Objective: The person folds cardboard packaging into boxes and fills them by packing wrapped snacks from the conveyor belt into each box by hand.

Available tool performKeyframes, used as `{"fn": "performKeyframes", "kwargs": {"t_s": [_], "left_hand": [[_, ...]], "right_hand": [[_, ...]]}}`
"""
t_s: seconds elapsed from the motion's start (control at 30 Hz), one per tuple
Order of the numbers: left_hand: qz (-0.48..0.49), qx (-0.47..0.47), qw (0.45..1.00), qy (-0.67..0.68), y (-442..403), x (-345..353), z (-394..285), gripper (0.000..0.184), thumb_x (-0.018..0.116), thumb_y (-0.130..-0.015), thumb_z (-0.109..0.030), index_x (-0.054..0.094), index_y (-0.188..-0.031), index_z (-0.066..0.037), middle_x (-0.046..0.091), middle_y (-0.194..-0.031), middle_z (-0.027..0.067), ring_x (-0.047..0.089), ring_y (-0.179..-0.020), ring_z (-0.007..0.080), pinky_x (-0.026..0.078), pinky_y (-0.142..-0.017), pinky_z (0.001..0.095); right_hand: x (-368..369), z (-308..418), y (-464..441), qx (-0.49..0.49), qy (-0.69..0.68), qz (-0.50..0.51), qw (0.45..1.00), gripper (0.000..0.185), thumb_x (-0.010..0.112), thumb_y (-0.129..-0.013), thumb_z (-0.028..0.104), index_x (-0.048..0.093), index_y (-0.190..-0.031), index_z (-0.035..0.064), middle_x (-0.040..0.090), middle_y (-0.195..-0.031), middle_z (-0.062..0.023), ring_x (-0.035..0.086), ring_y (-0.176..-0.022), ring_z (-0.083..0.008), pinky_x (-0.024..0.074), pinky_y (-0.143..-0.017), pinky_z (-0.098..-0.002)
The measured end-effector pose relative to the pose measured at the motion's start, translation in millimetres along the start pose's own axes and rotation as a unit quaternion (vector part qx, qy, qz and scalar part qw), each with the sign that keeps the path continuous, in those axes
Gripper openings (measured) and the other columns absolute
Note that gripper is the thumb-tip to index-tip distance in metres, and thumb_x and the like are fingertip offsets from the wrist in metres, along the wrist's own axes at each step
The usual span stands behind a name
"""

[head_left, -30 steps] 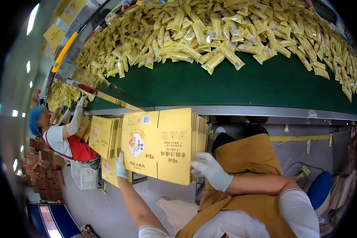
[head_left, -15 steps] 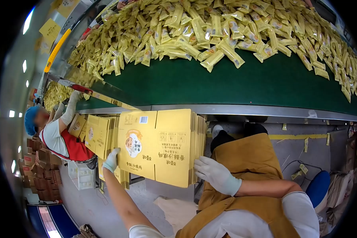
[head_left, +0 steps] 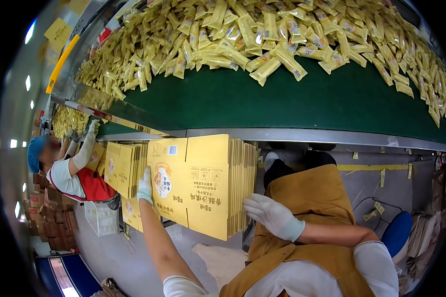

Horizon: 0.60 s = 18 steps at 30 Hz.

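Note:
A stack of flattened yellow cardboard cartons (head_left: 208,185) stands on edge in front of me, its printed front face toward me. My left hand (head_left: 145,186), in a pale glove, is closed on the left edge of the front cartons; part of its fingers is hidden. On the other side, my gloved right hand (head_left: 273,216) has its fingers stretched out, fingertips at or very near the stack's right edge. The right hand holds nothing.
Yellow wrapped snack packets (head_left: 262,44) are heaped on a green conveyor belt (head_left: 223,101) with a metal edge. At left, a co-worker (head_left: 77,173) in a red apron reaches toward the belt. More flat cartons (head_left: 119,168) and a white crate (head_left: 102,218) lie between us.
My left hand has moved up along the cartons' left edge. The stack's front face has turned slightly, showing more of its right-hand edges. My right hand has barely shifted.

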State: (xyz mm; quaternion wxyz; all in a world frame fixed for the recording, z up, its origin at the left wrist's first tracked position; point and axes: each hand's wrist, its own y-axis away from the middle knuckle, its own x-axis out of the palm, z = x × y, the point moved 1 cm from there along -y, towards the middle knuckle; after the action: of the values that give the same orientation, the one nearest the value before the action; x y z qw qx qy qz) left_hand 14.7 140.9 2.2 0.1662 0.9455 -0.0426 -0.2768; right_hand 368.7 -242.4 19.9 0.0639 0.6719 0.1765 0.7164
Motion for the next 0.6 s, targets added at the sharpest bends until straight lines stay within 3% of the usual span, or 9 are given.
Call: {"fn": "performKeyframes", "kwargs": {"t_s": [0.03, 0.07, 0.1, 0.17, 0.27, 0.33, 0.37, 0.6], "left_hand": [[-0.002, 0.000, 1.000, 0.009, -0.8, -0.2, 2.2, 0.082, 0.058, -0.092, -0.060, 0.055, -0.135, 0.010, 0.061, -0.134, 0.0186, 0.058, -0.117, 0.0272, 0.044, -0.101, 0.0355], [-0.004, 0.001, 1.000, 0.018, -1.7, 0.2, 4.9, 0.082, 0.058, -0.092, -0.060, 0.055, -0.134, 0.010, 0.061, -0.134, 0.0187, 0.058, -0.117, 0.0271, 0.044, -0.101, 0.0355], [-0.005, 0.002, 1.000, 0.027, -2.6, 0.8, 6.6, 0.082, 0.057, -0.092, -0.060, 0.056, -0.134, 0.010, 0.061, -0.134, 0.0189, 0.058, -0.117, 0.0269, 0.044, -0.101, 0.0354], [0.004, 0.004, 1.000, 0.014, -0.6, 2.6, 0.3, 0.081, 0.057, -0.093, -0.060, 0.056, -0.134, 0.011, 0.061, -0.133, 0.0192, 0.058, -0.117, 0.0266, 0.044, -0.101, 0.0351], [0.003, 0.003, 1.000, -0.013, -2.8, 0.1, -0.2, 0.080, 0.057, -0.093, -0.059, 0.057, -0.132, 0.011, 0.061, -0.132, 0.0193, 0.059, -0.116, 0.0262, 0.044, -0.100, 0.0345], [0.010, 0.002, 1.000, -0.016, -5.5, -2.0, -0.8, 0.079, 0.056, -0.094, -0.059, 0.057, -0.132, 0.011, 0.062, -0.132, 0.0190, 0.059, -0.115, 0.0260, 0.044, -0.100, 0.0341], [0.021, 0.000, 1.000, -0.010, -5.7, -3.2, 0.0, 0.079, 0.056, -0.094, -0.059, 0.057, -0.131, 0.011, 0.062, -0.131, 0.0188, 0.059, -0.115, 0.0260, 0.044, -0.100, 0.0338], [0.012, -0.009, 1.000, -0.004, -0.6, 1.9, -1.4, 0.077, 0.056, -0.095, -0.057, 0.057, -0.132, 0.011, 0.062, -0.131, 0.0179, 0.059, -0.116, 0.0253, 0.044, -0.101, 0.0337]], "right_hand": [[12.3, 2.4, 5.1, 0.006, 0.004, -0.126, 0.992, 0.031, 0.045, -0.099, 0.012, 0.050, -0.129, 0.0038, 0.054, -0.114, -0.0060, 0.055, -0.110, -0.0223, 0.0438, -0.094, -0.0307], [1.3, 4.7, 0.0, -0.034, 0.244, -0.037, 0.968, 0.037, 0.047, -0.100, 0.011, 0.046, -0.135, 0.0021, 0.053, -0.122, -0.0079, 0.053, -0.116, -0.0227, 0.0416, -0.101, -0.0311], [-20.8, 7.5, -8.8, -0.072, 0.468, 0.056, 0.879, 0.043, 0.049, -0.100, 0.009, 0.041, -0.141, 0.0004, 0.051, -0.130, -0.0097, 0.051, -0.122, -0.0231, 0.0394, -0.107, -0.0315], [-21.5, 5.3, -12.4, -0.123, 0.611, 0.137, 0.770, 0.049, 0.051, -0.100, 0.009, 0.039, -0.146, -0.0015, 0.051, -0.136, -0.0114, 0.050, -0.126, -0.0225, 0.0378, -0.112, -0.0329], [16.6, 2.7, -7.9, -0.108, 0.393, 0.067, 0.911, 0.046, 0.052, -0.099, 0.012, 0.045, -0.142, -0.0020, 0.056, -0.128, -0.0109, 0.053, -0.120, -0.0206, 0.0391, -0.111, -0.0362], [19.6, 8.1, -7.7, -0.008, 0.146, -0.051, 0.988, 0.047, 0.053, -0.099, 0.015, 0.046, -0.142, -0.0018, 0.059, -0.124, -0.0109, 0.054, -0.120, -0.0205, 0.0398, -0.111, -0.0390], [10.3, 5.8, -9.5, -0.003, 0.148, -0.049, 0.988, 0.049, 0.054, -0.098, 0.017, 0.045, -0.142, -0.0005, 0.061, -0.117, -0.0097, 0.054, -0.119, -0.0200, 0.0418, -0.110, -0.0428], [-17.4, -5.1, -12.2, -0.032, 0.040, -0.099, 0.994, 0.048, 0.061, -0.096, 0.018, 0.044, -0.138, 0.0013, 0.054, -0.123, -0.0135, 0.052, -0.126, -0.0314, 0.0428, -0.112, -0.0473]]}}
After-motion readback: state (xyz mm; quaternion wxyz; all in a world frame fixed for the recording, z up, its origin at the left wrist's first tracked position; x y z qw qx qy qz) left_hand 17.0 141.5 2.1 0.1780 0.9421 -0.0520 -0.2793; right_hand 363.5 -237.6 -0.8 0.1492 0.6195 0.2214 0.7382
